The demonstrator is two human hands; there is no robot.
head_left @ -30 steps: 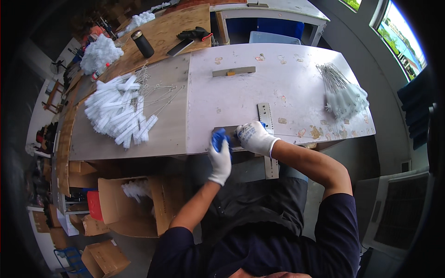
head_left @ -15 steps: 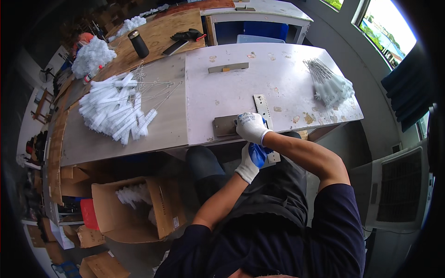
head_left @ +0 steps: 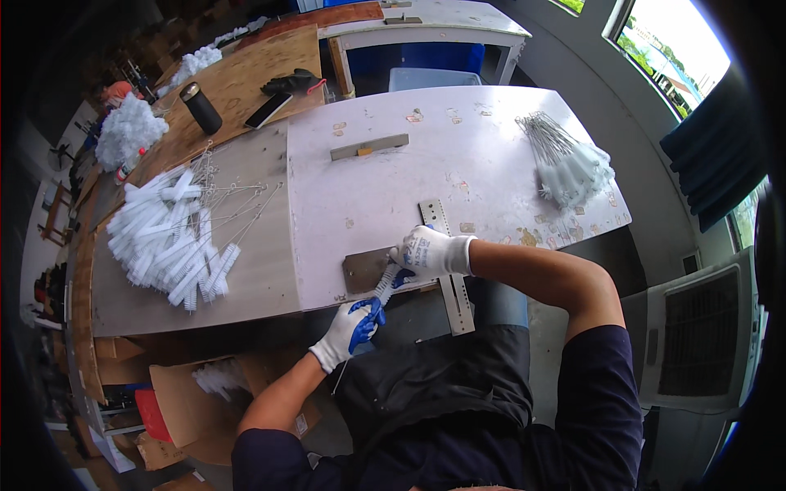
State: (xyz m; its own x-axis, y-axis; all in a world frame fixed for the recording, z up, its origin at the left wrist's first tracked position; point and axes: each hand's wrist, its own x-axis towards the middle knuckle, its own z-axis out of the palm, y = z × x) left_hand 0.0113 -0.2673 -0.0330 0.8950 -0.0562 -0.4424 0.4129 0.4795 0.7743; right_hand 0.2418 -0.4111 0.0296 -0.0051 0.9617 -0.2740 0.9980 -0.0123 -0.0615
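In white gloves with blue palms, both my hands are at the table's front edge. Between them runs a white-bristled wire brush (head_left: 385, 284), tilted, its thin wire stem sticking out below my left hand (head_left: 350, 331). That hand is closed round the brush's lower part. My right hand (head_left: 431, 250) has its fingers closed at the bristles' upper end, beside a flat metal block (head_left: 363, 271). A perforated metal strip (head_left: 456, 304) passes under my right wrist and juts over the front edge.
Many loose white brushes (head_left: 168, 237) lie heaped at the left, and a neater bundle of brushes (head_left: 573, 170) at the right. A metal bar (head_left: 368, 147) lies farther back. A black bottle (head_left: 201, 109) and a phone (head_left: 268, 110) stand beyond. Below left is a cardboard box (head_left: 184, 409).
My hands have moved apart, the left down and leftward, and the brush now shows between them. The view has shifted, with the table contents appearing farther left.
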